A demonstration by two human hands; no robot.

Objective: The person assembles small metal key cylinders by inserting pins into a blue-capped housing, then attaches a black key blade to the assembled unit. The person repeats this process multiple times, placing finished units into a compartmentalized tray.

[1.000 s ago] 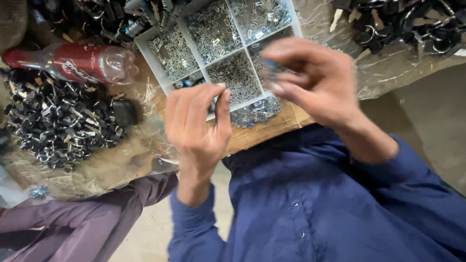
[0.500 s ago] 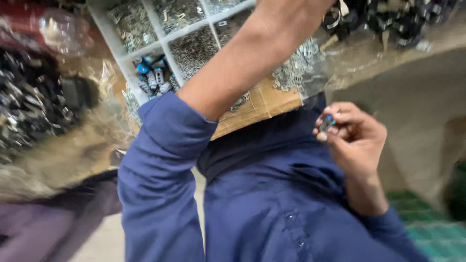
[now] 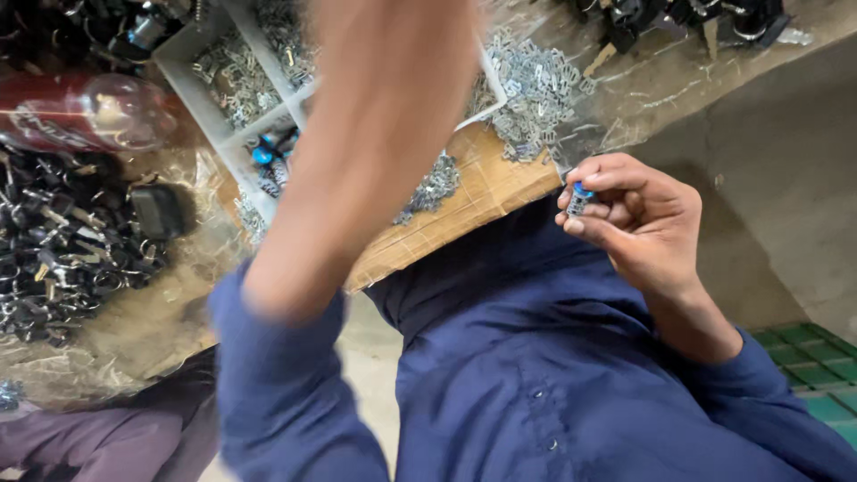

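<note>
Right hand (image 3: pixel 638 223): centre right of the frame, fingertips pinched on a small blue-capped part (image 3: pixel 579 198), held close for a steady grip.
Left hand: past the top edge; only the forearm (image 3: pixel 375 152) shows, so I cannot tell its grip.
Divided tray (image 3: pixel 192 67): upper left, compartments keep the metal bits sorted.
Tabletop (image 3: pixel 482 192): its cardboard edge ends just beside the right hand; open room lies below it.

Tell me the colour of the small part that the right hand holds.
The small part is silvery with a blue cap, pinched in the right hand; only the head view shows it.
</note>
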